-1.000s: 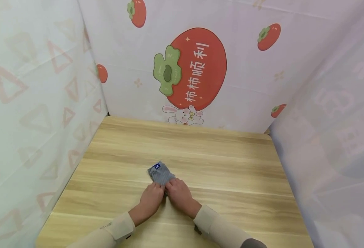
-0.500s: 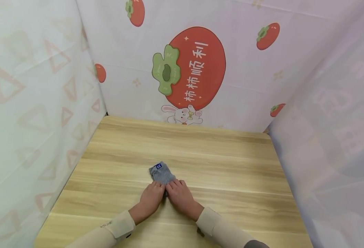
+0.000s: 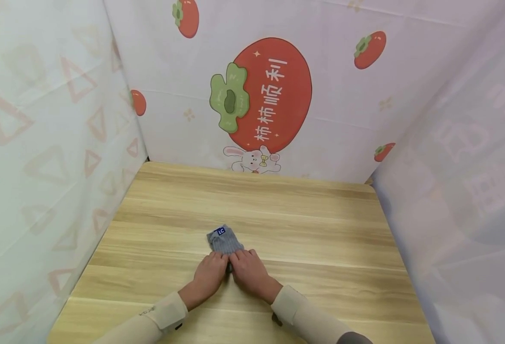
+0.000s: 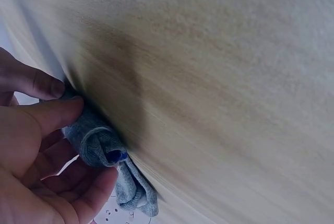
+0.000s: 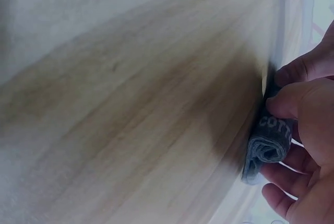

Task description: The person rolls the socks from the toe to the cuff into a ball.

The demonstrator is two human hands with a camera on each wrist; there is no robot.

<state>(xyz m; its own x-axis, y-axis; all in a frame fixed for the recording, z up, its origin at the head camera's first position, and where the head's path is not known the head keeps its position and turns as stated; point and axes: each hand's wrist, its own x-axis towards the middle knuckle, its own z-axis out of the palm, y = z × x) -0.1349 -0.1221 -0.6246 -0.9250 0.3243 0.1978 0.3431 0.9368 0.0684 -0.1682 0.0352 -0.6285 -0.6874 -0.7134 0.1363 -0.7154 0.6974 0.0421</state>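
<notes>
A grey ribbed sock (image 3: pixel 225 242) with a blue label lies on the table, its flat end pointing away from me. The near end is wound into a roll (image 5: pixel 274 136), whose spiral edge and white lettering show in the right wrist view. My left hand (image 3: pixel 210 274) grips the roll from the left, thumb on the near side and fingers curled behind it. From the right, my right hand (image 3: pixel 250 271) pinches it the same way. Both hands meet at the middle, thumbs side by side. In the head view they hide most of the roll.
The wood-grain table (image 3: pixel 321 229) stretches out around the hands. Pale printed cloth walls (image 3: pixel 334 119) enclose it at the back and on both sides, with persimmon drawings on the back one.
The sock and my right hand have shifted very slightly to the right. Both hands keep their grip on the rolled end.
</notes>
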